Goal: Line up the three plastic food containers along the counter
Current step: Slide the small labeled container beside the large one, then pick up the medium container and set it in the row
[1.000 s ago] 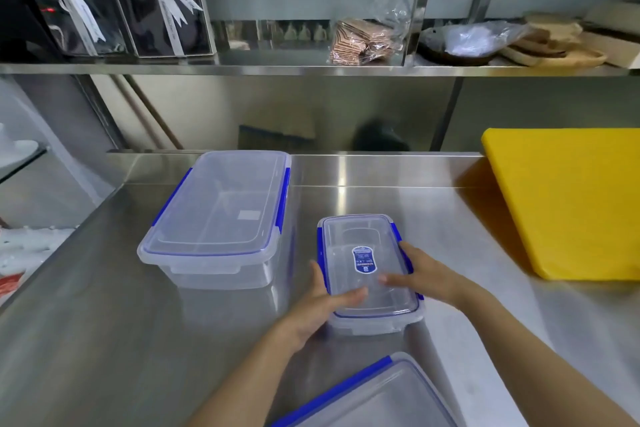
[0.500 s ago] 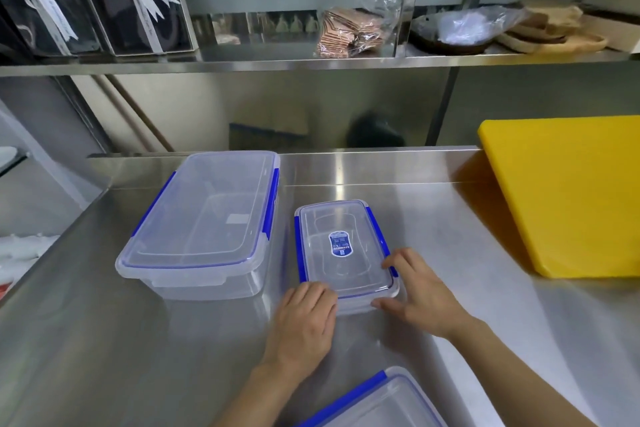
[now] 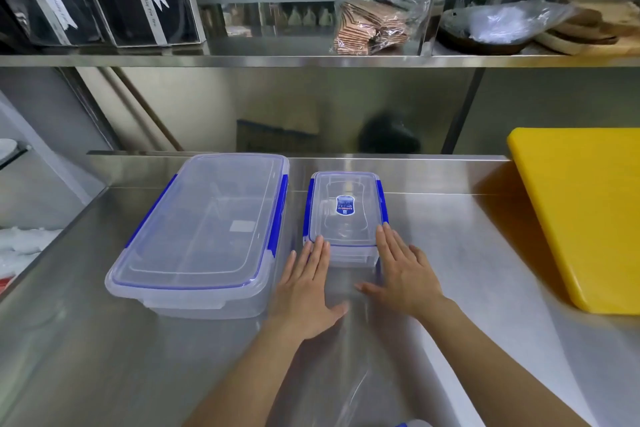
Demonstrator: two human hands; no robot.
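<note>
Small container: small clear plastic food container with blue side clips point(image 3: 346, 215) sits near the back edge of the steel counter point(image 3: 450, 253), long axis running front to back, lid on.
Neighbour: large clear plastic container with blue clips point(image 3: 204, 229) stands just beside it on the left, apart, roughly parallel.
Third container: only a sliver shows at the counter's front edge point(image 3: 412, 423).
Left hand point(image 3: 306, 288): flat, fingers extended, fingertips at the near left corner, gripping nothing.
Right hand point(image 3: 401, 270): flat, fingertips at the near right corner, gripping nothing.
Relation: container lies directly ahead of both hands, equally near.
Change: half a second ago it sat nearer the front and slightly skewed; now pushed back, squared.
Aside: yellow plastic cutting board point(image 3: 588, 211) toward the right edge.
</note>
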